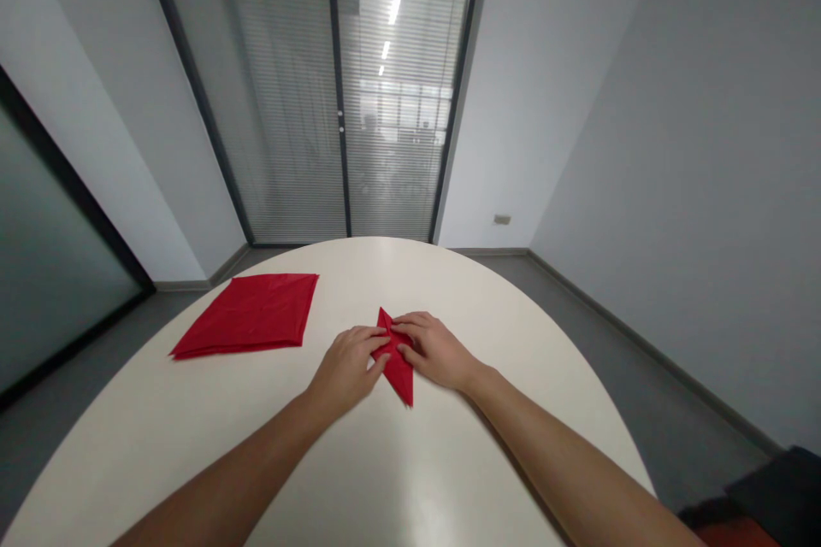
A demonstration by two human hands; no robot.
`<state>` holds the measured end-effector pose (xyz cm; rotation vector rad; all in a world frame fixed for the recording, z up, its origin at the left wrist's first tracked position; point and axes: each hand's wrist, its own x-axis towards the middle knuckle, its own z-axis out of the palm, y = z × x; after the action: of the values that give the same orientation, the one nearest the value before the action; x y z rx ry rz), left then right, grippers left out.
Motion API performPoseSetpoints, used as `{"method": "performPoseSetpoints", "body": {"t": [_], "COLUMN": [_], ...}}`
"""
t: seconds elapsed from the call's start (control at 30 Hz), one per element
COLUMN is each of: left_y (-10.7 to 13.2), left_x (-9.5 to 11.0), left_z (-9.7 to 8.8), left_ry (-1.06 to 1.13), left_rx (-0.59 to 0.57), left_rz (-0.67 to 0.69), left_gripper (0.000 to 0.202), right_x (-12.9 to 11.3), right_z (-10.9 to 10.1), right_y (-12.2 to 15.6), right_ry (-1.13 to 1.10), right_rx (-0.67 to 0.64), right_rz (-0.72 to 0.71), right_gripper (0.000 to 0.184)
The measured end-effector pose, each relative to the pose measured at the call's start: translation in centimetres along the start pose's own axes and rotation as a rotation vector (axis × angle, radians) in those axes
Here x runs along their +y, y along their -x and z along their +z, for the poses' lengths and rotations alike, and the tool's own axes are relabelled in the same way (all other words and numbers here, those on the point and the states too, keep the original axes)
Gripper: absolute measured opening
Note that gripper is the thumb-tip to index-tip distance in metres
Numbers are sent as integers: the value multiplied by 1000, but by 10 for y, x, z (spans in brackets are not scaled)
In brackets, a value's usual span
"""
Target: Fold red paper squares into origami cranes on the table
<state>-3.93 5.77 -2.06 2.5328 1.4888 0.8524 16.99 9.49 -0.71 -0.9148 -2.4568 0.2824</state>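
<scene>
Sheet (400,374) lies folded on the counter (506,308), left hand (350,363) and right hand (440,352) touching its sides (pinching or just pressing, I can't tell), probably to hold its creases, stack (253,314) at left.

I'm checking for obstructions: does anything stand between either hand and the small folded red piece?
Nothing visible does: the left hand and the right hand both have fingers on the folded red piece. The larger flat red stack lies off to the left, outside their way.
</scene>
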Motion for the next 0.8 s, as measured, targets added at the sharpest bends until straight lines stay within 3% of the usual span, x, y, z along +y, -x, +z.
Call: {"method": "performPoseSetpoints", "body": {"t": [0.1,0.33,0.47,0.7,0.8], "left_y": [-1,-4,-2,1,-1], "left_x": [-2,2,7,17,17], "left_z": [2,-1,-7,-15,-20], "left_ry": [-36,-27,21,28,43], "left_rx": [-36,-41,-64,-84,-104], "left_rz": [0,70,140,115,133], "left_gripper": [27,31,26,16,11], "right_x": [1,-4,-5,0,0], "right_z": [0,-7,-8,-9,-8], "right_y": [1,6,5,4,5], "right_ry": [28,57,73,56,19], "right_rx": [-101,-298,-279,-148,-165], "right_rz": [-3,167,185,10,-7], "right_gripper": [46,63,64,49,54]}}
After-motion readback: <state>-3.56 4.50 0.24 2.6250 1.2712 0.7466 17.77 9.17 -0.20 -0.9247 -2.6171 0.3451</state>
